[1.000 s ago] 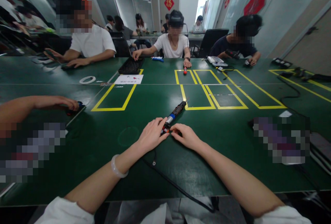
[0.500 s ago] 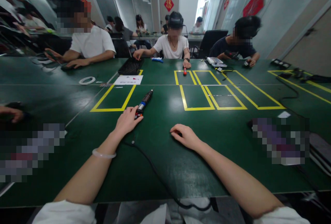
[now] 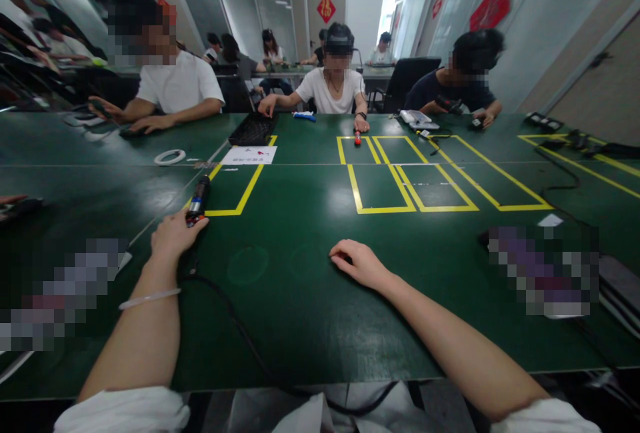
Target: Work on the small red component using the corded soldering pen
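Note:
My left hand (image 3: 175, 238) is wrapped round the rear end of a black corded electric screwdriver (image 3: 200, 196), which has a blue band and orange-red parts by my fingers. Its front end points away from me, over the left side of a yellow tape outline (image 3: 223, 212). A black cord (image 3: 237, 320) runs from near my left wrist toward the table's front edge. Over on the right, my right hand (image 3: 363, 264) rests on the green table (image 3: 310, 320) with its fingers curled in. Nothing shows between its thumb and forefinger.
More yellow tape outlines (image 3: 385, 209) mark the table ahead. A black tray (image 3: 253, 128) and a printed sheet (image 3: 249, 154) lie far left of centre, near a white ring-shaped coil (image 3: 169, 156). Blurred-out flat devices (image 3: 545, 273) lie at both sides. Several people sit across the table.
My left hand has moved left with the electric screwdriver, which now points more straight ahead. The cord has shifted left with it. My right hand has stayed in place.

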`<action>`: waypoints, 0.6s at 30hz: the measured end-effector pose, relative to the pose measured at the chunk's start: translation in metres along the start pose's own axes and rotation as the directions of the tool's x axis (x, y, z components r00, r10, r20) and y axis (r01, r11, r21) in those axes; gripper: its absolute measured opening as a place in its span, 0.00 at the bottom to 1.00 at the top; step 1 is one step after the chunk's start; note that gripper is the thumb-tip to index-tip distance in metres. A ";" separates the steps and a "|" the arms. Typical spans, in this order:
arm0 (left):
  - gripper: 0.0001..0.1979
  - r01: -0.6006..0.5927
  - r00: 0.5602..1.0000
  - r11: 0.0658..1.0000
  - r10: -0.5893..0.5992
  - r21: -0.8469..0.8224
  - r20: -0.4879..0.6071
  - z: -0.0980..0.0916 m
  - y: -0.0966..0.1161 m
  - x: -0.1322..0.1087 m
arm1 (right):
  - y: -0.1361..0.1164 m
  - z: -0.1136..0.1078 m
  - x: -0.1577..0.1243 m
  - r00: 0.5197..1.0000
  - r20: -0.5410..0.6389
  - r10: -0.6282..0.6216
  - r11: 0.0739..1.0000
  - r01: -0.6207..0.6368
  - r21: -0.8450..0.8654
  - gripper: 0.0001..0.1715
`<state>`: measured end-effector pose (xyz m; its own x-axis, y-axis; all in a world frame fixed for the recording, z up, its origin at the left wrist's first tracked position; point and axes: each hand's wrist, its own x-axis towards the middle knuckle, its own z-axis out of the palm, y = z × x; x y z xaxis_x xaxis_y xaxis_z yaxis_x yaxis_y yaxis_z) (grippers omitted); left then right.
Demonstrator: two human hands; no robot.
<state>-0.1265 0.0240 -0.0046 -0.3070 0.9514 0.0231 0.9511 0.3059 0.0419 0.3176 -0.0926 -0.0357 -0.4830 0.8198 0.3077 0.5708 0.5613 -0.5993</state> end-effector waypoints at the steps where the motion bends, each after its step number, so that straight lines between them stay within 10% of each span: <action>1: 0.40 0.004 1.000 1.000 -0.004 -0.008 -0.019 0.000 0.000 -0.001 | 0.000 0.000 0.000 1.000 0.000 -0.001 1.000 0.001 0.000 0.04; 18: 0.20 -0.135 0.939 0.977 0.073 -0.163 -0.336 -0.005 0.042 -0.024 | -0.001 0.001 0.001 1.000 0.010 0.009 1.000 -0.009 -0.001 0.04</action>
<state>-0.0798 0.0138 0.0020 -0.2294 0.9040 0.3608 0.9657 0.1650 0.2006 0.3159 -0.0925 -0.0352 -0.4845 0.8234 0.2954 0.5753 0.5543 -0.6014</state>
